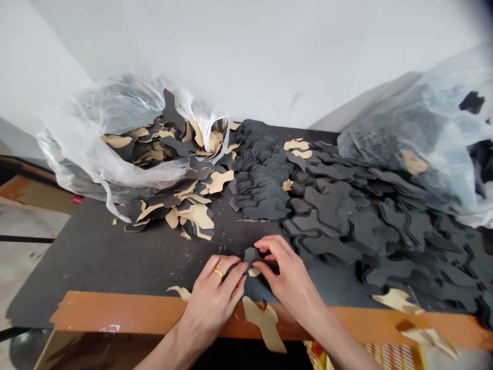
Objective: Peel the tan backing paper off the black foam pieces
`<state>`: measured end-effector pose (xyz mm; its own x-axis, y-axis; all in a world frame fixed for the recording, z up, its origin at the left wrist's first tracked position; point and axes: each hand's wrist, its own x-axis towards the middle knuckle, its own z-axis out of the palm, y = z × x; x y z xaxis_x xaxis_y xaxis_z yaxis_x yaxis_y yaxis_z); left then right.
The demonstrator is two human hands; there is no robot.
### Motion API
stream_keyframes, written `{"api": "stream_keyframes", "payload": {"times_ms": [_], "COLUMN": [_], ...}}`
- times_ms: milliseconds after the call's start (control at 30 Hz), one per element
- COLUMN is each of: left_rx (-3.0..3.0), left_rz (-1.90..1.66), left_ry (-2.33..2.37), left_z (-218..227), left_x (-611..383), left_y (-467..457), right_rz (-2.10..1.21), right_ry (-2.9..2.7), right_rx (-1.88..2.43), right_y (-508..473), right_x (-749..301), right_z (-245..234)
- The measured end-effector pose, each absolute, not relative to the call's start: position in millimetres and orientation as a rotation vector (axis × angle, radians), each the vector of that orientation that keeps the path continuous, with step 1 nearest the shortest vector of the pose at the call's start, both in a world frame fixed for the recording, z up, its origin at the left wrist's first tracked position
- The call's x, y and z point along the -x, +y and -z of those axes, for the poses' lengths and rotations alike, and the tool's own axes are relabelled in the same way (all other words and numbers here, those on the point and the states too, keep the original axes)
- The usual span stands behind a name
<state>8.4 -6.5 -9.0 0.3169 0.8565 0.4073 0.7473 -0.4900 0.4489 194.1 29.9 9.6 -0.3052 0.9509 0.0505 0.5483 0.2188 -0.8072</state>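
Observation:
My left hand [215, 295] and my right hand [287, 275] meet near the table's front edge over one small black foam cut-out [251, 255]. Fingertips of both hands pinch this piece, and a tan backing corner shows under it. A gold ring sits on a left finger. Just beyond the hands stands a neat stack of black cut-outs [262, 177]. To the right spreads a wide heap of larger black cut-outs [346, 216].
An open clear plastic bag [115, 139] at back left spills black and tan pieces [188, 205]. Another clear bag [431, 139] sits at back right. Peeled tan backings [265, 321] lie on the orange front edge [115, 313] of the dark table [115, 252].

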Motion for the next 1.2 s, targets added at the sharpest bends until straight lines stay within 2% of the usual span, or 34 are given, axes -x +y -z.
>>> {"api": "stream_keyframes", "payload": {"times_ms": [400, 1200], "left_rx": [-2.414, -2.369], "left_rz": [-0.838, -0.807], "left_ry": [1.509, 1.464], "left_z": [5, 3], "left_x": [-10, -9], "left_y": [-5, -7], "right_rz": [-0.605, -0.609], "right_ry": [-2.157, -2.196], "right_rx": [1.321, 1.270], "right_y": [9, 14], "right_x": [-208, -210], "right_z": [-1, -2]}}
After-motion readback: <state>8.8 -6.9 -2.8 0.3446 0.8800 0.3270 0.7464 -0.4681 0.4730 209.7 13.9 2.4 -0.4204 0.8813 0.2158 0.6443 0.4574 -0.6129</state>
